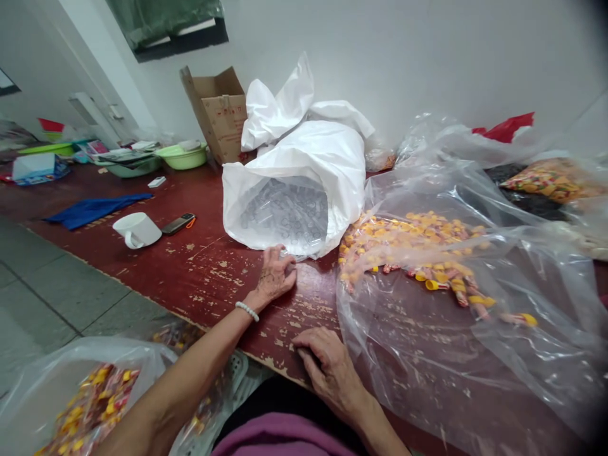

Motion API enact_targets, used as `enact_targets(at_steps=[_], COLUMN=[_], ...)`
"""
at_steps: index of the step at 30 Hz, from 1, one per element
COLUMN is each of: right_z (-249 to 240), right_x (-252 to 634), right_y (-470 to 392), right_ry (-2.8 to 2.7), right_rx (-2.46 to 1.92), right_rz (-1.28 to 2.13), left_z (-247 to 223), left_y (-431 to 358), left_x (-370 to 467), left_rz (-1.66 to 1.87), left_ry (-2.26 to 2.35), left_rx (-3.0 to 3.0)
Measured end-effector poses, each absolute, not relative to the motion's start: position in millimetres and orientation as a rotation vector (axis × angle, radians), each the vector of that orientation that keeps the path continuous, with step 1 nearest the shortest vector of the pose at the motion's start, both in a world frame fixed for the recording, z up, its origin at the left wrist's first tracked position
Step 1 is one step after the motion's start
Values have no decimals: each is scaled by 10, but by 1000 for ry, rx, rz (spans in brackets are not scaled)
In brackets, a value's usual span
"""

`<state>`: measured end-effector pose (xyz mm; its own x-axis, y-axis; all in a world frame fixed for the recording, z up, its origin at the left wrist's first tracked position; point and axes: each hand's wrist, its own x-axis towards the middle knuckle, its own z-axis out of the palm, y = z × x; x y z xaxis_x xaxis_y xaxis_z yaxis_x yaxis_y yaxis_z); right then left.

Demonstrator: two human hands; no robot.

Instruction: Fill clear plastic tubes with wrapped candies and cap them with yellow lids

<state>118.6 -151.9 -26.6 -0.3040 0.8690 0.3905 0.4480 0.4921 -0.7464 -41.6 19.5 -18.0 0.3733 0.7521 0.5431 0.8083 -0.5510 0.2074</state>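
Note:
My left hand [274, 275] reaches to the mouth of a white sack [342, 158], its fingers bent around something small and clear that I cannot make out. Inside the sack lie many clear plastic pieces [285, 212]. My right hand [327, 364] rests near the table's front edge, fingers curled and thumb apart, with nothing seen between them. To the right, a large clear plastic bag [403, 329] holds a heap of small yellow-capped pieces [418, 231] with red and white bodies.
A white mug [137, 229], a phone [178, 223] and a blue cloth [97, 208] lie left on the worn red table [213, 285]. Behind stand a cardboard box [223, 117] and green basins [183, 156]. Below left is another bag [90, 354] of yellow-capped pieces.

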Motion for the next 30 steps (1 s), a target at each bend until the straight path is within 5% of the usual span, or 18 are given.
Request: enact_targets(at_steps=[7, 14, 30], right_z=[-286, -258, -252], right_x=[1164, 1208, 1077], right_y=[-1518, -1483, -646], right_ry=[-1918, -1703, -2042], right_rx=[-1103, -1156, -1390], right_rz=[589, 538, 142], left_z=[-111, -148, -239], left_y=[-274, -286, -443], left_x=[-278, -570, -610], left_rz=[-961, -1563, -1341], left_ry=[-1168, -1584, -1409], left_rx=[-2859, -2656, -2749])
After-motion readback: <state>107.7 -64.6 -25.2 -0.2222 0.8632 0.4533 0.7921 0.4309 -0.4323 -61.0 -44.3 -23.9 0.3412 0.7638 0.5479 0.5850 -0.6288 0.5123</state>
